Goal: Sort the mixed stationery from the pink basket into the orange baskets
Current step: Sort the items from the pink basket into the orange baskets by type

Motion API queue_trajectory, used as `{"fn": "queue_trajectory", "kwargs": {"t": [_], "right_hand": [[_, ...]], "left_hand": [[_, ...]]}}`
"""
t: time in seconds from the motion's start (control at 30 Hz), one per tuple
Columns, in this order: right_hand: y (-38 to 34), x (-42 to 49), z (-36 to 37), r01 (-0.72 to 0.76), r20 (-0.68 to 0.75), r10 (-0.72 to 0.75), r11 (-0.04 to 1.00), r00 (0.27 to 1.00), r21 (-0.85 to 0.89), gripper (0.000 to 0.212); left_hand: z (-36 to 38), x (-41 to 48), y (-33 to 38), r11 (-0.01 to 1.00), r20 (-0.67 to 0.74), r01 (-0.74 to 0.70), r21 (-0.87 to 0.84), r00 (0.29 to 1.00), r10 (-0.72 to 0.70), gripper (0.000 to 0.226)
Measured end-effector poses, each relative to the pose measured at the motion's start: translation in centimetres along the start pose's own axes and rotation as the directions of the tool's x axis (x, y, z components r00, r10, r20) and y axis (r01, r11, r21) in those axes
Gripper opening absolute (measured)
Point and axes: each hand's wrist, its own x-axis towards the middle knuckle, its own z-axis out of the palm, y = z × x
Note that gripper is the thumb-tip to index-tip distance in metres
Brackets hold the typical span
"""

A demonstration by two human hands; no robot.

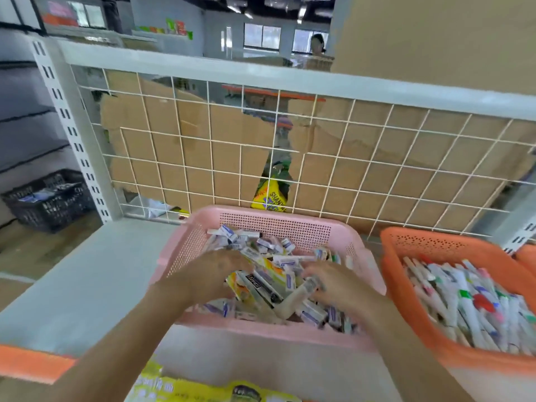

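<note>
Stationery (261, 282) lies heaped in the pink basket (185, 245), directly under both hands, packets pointing every way (no common long axis). Left hand (214, 274) and right hand (336, 288) are palm-down, fingers dug into the pile; blur hides whether either grips anything. Orange basket (391, 274) of markers (470, 300) sits just beside, rightward, nearer the right hand. Wire grid (240, 146) closes the back; shelf (87, 271) opens leftward.
</note>
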Motion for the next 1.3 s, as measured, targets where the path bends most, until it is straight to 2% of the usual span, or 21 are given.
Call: {"fn": "queue_trajectory", "kwargs": {"t": [0.1,0.2,0.33,0.4,0.57,0.63,0.77,0.9,1.0,1.07,1.1,1.17,1.3], "right_hand": [[0.0,0.8,0.4,-0.054,-0.004,0.054,0.999,0.999,-0.004,0.025],[0.3,1.0,0.2,-0.108,-0.044,0.109,0.994,0.993,0.019,0.012],[0.9,1.2,0.1,-0.128,-0.131,0.147,0.981,0.980,0.147,0.025],[0.8,1.3,0.0,-0.129,-0.155,0.160,0.972,0.975,0.195,0.022],[-0.6,3.1,-0.6,-0.141,-0.135,0.166,0.975,0.977,0.173,0.006],[-1.4,4.2,-0.6,-0.157,-0.119,0.179,0.972,0.977,0.174,0.014],[-3.3,5.8,-0.1,-0.121,0.016,0.121,0.965,0.993,0.234,0.022],[-3.7,6.5,0.6,-0.125,0.108,0.113,0.986,0.988,0.110,0.036],[-3.8,6.5,1.1,-0.134,0.072,0.125,0.980,0.990,0.145,0.025],[-4.0,6.6,1.3,-0.134,0.042,0.129,0.981,0.991,0.138,0.038],[-3.8,6.8,1.4,-0.131,0.035,0.128,0.983,0.991,0.130,0.041],[-3.8,6.8,1.3,-0.129,0.034,0.125,0.983,0.992,0.129,0.029],[-3.7,6.6,1.2,-0.147,0.012,0.147,0.977,0.989,0.157,0.022]], "left_hand": [[0.2,1.7,-0.5,0.995,0.068,-0.100,0.002,0.993,0.099,0.051],[0.6,2.9,-1.0,0.982,0.120,-0.172,0.081,0.979,0.162,0.053],[1.3,3.4,-1.5,0.966,0.100,-0.219,0.136,0.973,0.207,0.051],[1.8,3.6,-1.2,0.948,0.078,-0.238,0.214,0.971,0.226,0.048],[3.1,4.2,-1.0,0.918,0.086,-0.272,0.288,0.962,0.258,0.039],[3.3,4.2,-1.5,0.906,0.108,-0.289,0.308,0.957,0.269,0.040],[2.4,4.1,-1.9,0.954,0.020,-0.271,0.130,0.962,0.271,0.036],[1.7,3.9,-2.8,0.967,-0.160,-0.246,-0.064,0.959,0.234,0.033],[1.7,3.9,-3.1,0.961,-0.271,-0.205,-0.185,0.951,0.151,0.040],[1.3,3.9,-2.9,0.945,-0.321,-0.192,-0.264,0.942,0.102,0.037],[1.2,3.8,-2.8,0.930,-0.342,-0.195,-0.310,0.936,0.082,0.031],[0.8,3.7,-2.5,0.889,-0.383,-0.201,-0.412,0.923,0.031,0.012],[0.3,3.6,-2.2,0.722,-0.481,-0.261,-0.641,0.869,-0.113,0.021]]}}
